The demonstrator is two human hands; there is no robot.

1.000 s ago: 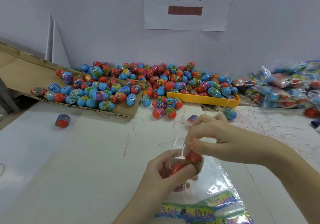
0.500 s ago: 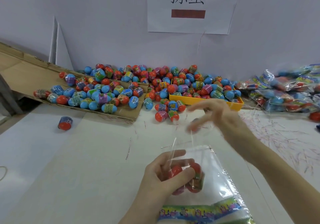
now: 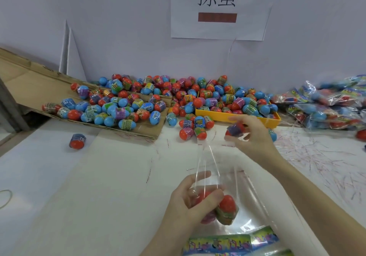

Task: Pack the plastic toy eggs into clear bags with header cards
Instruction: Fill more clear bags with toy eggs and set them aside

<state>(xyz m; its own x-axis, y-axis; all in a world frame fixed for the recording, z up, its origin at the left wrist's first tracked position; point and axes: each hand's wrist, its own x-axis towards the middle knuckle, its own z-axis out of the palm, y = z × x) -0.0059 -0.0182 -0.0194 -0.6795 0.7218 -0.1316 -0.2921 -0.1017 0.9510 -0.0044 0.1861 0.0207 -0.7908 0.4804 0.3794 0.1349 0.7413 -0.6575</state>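
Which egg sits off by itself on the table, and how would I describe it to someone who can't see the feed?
Start at the sloped cardboard sheet on the left, covered with eggs. Just below its lower edge, on the white table, lies the lone egg, red with a blue-purple label band. Unlike every other loose egg, it touches no neighbour and sits off the cardboard.

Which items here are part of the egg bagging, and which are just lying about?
In use:
left hand, gripping the clear bag round its eggs
right hand, holding an egg
loose egg pile
yellow tray
header cards
packed bags

Lying about:
wall sign
rubber band
stray egg
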